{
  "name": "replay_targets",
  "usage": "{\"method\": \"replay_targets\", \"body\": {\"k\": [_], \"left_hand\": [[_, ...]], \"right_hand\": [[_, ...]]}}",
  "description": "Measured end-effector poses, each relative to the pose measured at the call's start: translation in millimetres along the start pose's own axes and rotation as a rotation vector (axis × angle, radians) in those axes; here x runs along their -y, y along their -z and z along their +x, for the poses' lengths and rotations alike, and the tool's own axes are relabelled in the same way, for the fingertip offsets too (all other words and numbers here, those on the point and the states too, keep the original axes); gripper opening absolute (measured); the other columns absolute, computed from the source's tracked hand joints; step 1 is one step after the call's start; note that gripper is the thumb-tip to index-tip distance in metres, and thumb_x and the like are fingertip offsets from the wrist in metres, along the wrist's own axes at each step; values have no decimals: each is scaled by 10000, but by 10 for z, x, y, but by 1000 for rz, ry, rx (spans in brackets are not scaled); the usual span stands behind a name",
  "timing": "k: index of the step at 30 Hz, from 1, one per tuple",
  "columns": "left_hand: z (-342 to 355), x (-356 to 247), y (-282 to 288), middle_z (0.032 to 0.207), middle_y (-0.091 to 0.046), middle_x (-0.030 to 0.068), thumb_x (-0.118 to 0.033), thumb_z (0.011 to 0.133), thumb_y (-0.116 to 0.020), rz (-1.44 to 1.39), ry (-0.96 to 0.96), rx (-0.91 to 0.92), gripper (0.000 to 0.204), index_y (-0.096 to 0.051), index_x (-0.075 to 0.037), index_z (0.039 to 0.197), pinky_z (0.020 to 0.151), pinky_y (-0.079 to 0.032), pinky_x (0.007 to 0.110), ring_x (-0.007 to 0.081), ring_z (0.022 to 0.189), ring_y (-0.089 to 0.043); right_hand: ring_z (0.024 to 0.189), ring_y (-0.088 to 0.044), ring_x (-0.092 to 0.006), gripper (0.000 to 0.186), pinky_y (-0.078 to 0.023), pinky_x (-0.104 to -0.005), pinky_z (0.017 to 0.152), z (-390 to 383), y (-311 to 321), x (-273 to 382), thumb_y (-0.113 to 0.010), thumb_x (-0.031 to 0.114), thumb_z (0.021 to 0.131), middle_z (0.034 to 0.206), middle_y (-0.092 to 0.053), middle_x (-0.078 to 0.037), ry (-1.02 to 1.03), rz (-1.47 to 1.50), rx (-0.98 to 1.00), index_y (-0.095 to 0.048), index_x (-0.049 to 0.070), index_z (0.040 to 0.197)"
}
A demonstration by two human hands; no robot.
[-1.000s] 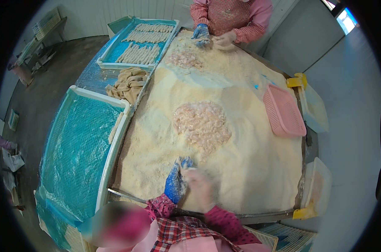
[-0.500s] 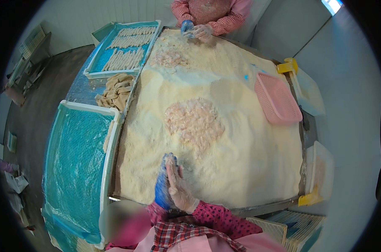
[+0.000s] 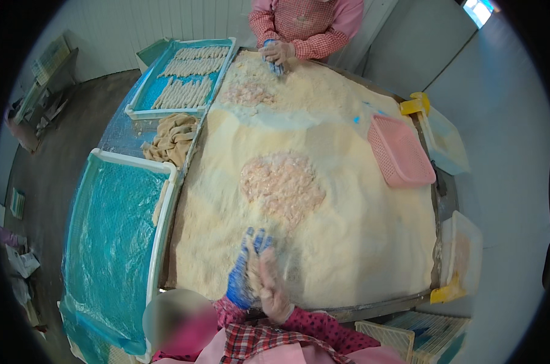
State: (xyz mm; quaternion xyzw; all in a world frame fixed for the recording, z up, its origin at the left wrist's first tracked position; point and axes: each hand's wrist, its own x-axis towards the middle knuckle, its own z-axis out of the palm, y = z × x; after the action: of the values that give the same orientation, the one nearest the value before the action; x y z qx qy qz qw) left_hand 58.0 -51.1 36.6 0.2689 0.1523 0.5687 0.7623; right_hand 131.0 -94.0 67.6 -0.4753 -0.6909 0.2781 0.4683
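My left hand [image 3: 241,284], in a blue glove, and my right hand [image 3: 273,290], in a clear glove, are pressed palm to palm near the front edge of the crumb bed. Between them lies a pale, crumb-coated meat strip [image 3: 253,271], partly covered by the palms. My fingers point away from me, fairly straight. Just beyond the fingertips, a glossy heap of raw pinkish meat pieces [image 3: 284,185] rests on the pale crumbs [image 3: 354,242]. To the left, one coated strip [image 3: 160,204] lies along the right side of a white-rimmed tray [image 3: 162,242] lined with teal sheeting.
Across the table a co-worker's gloved hands [image 3: 276,54] work beside a smaller meat heap [image 3: 249,94]. Rows of coated strips fill a far-left tray [image 3: 168,113]. A beige cloth [image 3: 172,139] lies between the trays. A pink basket [image 3: 402,155] and clear bins [image 3: 463,252] line the right.
My hands have parted slightly and turned, showing the coated strip between them. The co-worker's hands have moved a little lower and closer together. The whole view has shifted slightly.
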Motion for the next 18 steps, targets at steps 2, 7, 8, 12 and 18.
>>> {"method": "replay_targets", "body": {"k": [2, 7, 8, 12, 18], "left_hand": [[-74, -24, -206, 1515, -81, 124, -401, 956, -298, 123, -131, 51, 637, -118, -39, 1448, 1130, -27, 366, 225, 1399, -82], [-76, 24, -584, 1511, -83, 129, -441, 934, -310, 334, -396, 211, 689, -111, -20, 1442, 1126, -16, 366, 220, 1396, -88], [-104, -6, -530, 1504, -101, 133, -422, 936, -320, 338, -361, 200, 673, -125, -17, 1437, 1125, -32, 367, 225, 1391, -103], [-116, -27, -330, 1478, -172, 147, -344, 943, -359, 228, -199, 89, 609, -180, -5, 1416, 1124, -95, 371, 243, 1372, -163], [-166, -446, 352, 1438, -278, 168, -227, 955, -418, -283, 154, -416, 516, -263, 13, 1384, 1121, -190, 377, 270, 1343, -254]], "right_hand": [[1374, -116, -394, 717, -95, -445, 1114, 174, -115, 142, -343, 448, 930, 1485, -125, -230, -51, 19, -233, -111, 2, 1441], [1378, -37, -413, 816, -55, -477, 1111, 208, -61, 164, -195, 566, 910, 1477, -51, -276, -31, 90, -243, -32, -42, 1428], [1378, -36, -412, 814, -53, -477, 1111, 216, -84, 245, -197, 563, 910, 1479, -48, -273, 8, 75, -216, -34, -43, 1428], [1382, -38, -399, 807, -42, -467, 1114, 188, -122, 204, -245, 537, 911, 1484, -46, -262, 37, 4, -157, -45, -52, 1425], [1374, -134, -360, 709, -119, -413, 1119, 312, -79, -358, -514, 260, 883, 1471, -150, -238, -242, -30, 38, -152, -42, 1413]]}}
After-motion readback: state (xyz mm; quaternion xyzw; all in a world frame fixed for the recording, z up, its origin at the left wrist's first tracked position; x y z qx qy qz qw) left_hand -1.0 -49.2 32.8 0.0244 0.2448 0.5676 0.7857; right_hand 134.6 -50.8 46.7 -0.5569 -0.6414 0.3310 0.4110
